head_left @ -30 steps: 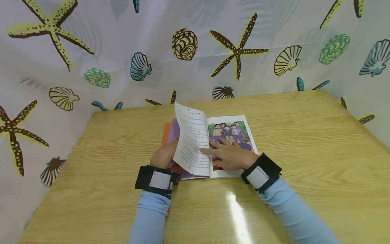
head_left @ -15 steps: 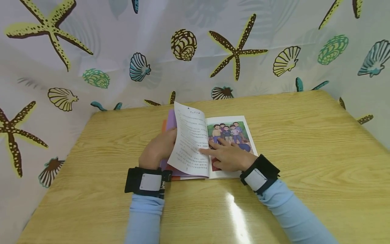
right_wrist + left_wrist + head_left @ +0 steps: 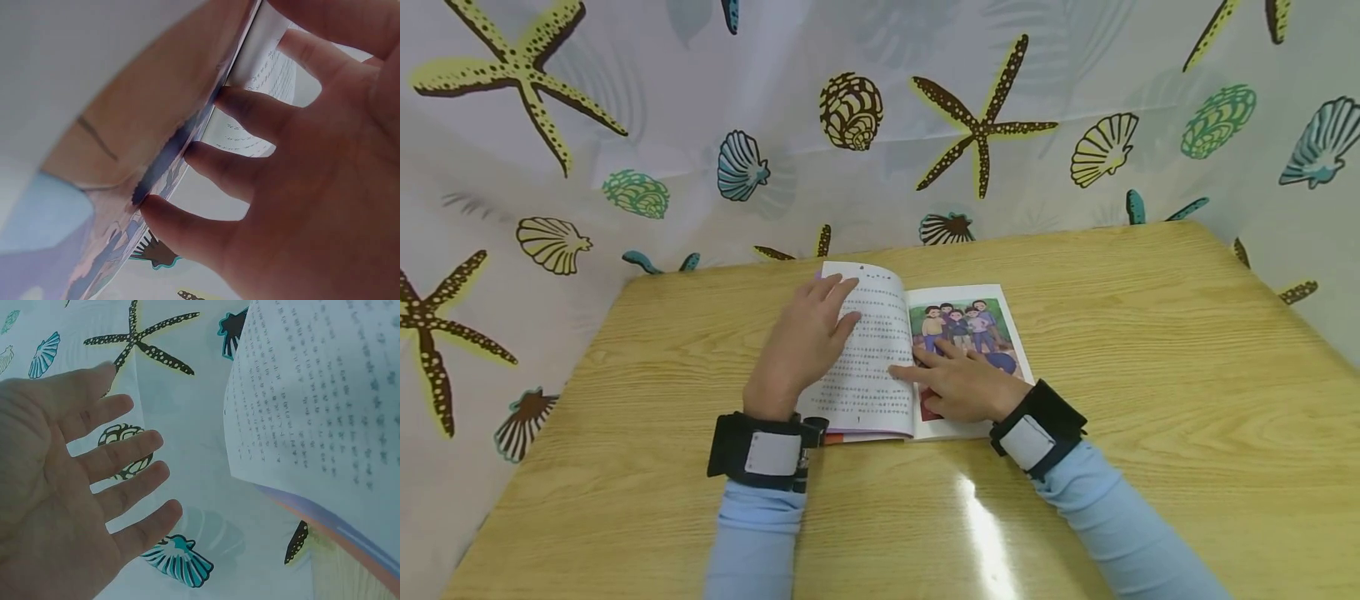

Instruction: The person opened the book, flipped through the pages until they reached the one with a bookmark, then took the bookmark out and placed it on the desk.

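An open book with a printed left page (image 3: 874, 367) and a colour picture (image 3: 967, 317) of several people on its right page lies on the table. My left hand (image 3: 801, 346) hovers over the outer part of the left page, fingers extended and holding nothing. In the left wrist view the palm (image 3: 56, 469) shows, with a gap between the fingers and the curved text page (image 3: 312, 387). Spread fingers of my right hand (image 3: 970, 387) rest on the picture page, the index finger reaching across the fold. The right wrist view shows its fingertips (image 3: 199, 150) against the picture (image 3: 144, 106).
The wooden table (image 3: 1135, 350) extends on all sides of the book. Behind it hangs a white cloth (image 3: 685, 92) printed with starfish and shells. Black straps (image 3: 767, 450) circle both wrists.
The left hand has come out from behind the lifted page and moved over its front. That page now lies flatter on the left side. The right hand has stayed in place.
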